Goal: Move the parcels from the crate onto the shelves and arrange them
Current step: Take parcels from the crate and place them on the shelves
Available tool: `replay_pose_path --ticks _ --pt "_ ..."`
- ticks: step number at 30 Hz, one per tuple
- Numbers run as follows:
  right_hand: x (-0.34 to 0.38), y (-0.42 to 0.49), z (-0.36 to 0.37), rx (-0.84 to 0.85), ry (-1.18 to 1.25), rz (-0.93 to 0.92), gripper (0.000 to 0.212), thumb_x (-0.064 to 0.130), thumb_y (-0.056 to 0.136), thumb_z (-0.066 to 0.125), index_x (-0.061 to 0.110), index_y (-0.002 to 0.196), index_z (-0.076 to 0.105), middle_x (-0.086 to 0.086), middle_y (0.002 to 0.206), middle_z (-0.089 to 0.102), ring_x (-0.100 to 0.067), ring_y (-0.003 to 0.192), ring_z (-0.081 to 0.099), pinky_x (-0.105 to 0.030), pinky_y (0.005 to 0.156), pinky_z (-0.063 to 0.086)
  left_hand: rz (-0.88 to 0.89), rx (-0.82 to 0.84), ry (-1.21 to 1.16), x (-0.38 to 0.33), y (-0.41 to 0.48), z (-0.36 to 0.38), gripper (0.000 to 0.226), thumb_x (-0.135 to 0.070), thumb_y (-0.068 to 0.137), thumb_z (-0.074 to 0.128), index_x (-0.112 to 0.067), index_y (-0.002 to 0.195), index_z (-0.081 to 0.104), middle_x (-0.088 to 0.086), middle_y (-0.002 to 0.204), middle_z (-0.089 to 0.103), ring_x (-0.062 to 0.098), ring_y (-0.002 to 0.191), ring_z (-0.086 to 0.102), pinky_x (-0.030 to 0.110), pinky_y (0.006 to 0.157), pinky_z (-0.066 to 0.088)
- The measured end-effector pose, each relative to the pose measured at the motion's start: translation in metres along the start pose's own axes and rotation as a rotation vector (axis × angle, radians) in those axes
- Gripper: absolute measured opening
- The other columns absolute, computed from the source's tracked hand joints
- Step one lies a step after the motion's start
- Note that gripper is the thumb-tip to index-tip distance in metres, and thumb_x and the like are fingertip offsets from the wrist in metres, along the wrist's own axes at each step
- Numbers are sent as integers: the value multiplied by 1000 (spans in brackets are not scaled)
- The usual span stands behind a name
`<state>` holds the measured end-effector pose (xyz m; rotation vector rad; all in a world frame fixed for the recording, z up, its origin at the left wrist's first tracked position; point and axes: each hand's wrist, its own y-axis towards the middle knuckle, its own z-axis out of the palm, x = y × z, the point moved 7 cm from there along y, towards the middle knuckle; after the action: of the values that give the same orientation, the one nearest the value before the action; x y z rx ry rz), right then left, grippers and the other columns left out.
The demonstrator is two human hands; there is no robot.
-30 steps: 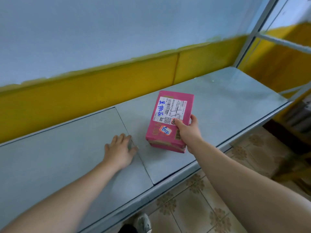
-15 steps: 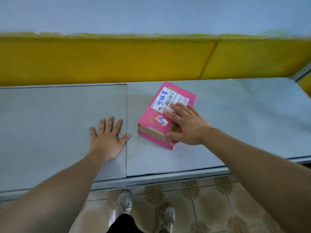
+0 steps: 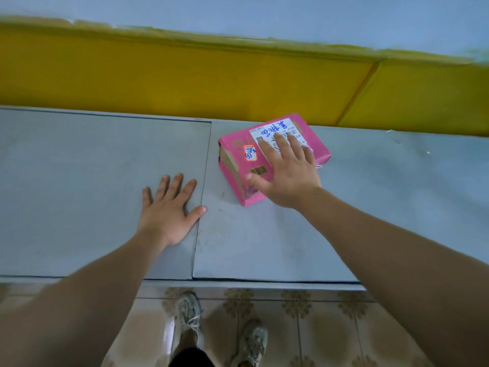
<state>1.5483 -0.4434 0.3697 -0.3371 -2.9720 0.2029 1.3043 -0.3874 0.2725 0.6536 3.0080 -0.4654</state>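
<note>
Parcel (image 3: 264,157) on shelf (image 3: 370,207), right of seam (image 3: 203,181).

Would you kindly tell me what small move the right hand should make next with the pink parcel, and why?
Probably a slight turn while sliding it back: the right hand lies flat on the pink parcel, which sits askew on the shelf, one corner near the yellow wall band. Squaring it seems the tidy finish; the left hand rests flat on the shelf.

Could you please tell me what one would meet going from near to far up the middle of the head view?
Shoes on the tiled floor → shelf front edge → left hand flat on the shelf → pink parcel → yellow wall band → pale wall.
</note>
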Motion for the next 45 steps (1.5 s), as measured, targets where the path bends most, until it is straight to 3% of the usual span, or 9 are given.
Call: replay_pose_path --ticks 4,10,30,38,42,45 --pt "-13 5 12 96 -122 2 113 99 62 8 38 157 -2 -1 167 -6 -31 152 -12 -57 120 -8 -2 0 -7 0 1 0 76 -73 87 16 -40 153 -3 -9 162 -15 17 148 -18 52 118 -7" --pt "10 39 15 25 -24 165 100 89 80 18 31 159 0 -8 167 -5 -39 151 -12 -61 116 -9 -4 -6 -11 0 0 0 75 -72 88 17 -40 153 -4 -9 162 -15 17 148 -18 52 118 -7" --pt "34 106 8 -56 12 244 100 89 82 17 25 159 9 -14 166 1 -43 150 -6 -65 115 -5 -6 22 -18 0 1 -1 77 -73 87 16 -40 153 -5 -9 161 -17 17 147 -21 52 118 -10" --pt "35 98 -9 44 28 254 95 87 84 17 30 159 7 -8 167 1 -37 152 -5 -62 118 0 34 55 -14 -1 0 -2 77 -73 88 14 -38 153 -7 -6 161 -19 21 147 -23 56 117 -10" --pt "40 79 -24 41 -2 246 90 82 88 24 28 159 10 -8 167 6 -32 153 4 -57 120 7 51 85 -52 -1 -1 -5 76 -72 90 22 -37 154 -1 -6 162 -15 22 147 -21 56 116 -9" --pt "44 67 -35 45 -36 226 88 78 90 31 25 158 14 -9 165 14 -32 151 14 -54 120 15 66 116 -124 -1 0 -21 73 -64 92 38 -33 154 14 -4 164 -3 21 150 -8 54 117 0"
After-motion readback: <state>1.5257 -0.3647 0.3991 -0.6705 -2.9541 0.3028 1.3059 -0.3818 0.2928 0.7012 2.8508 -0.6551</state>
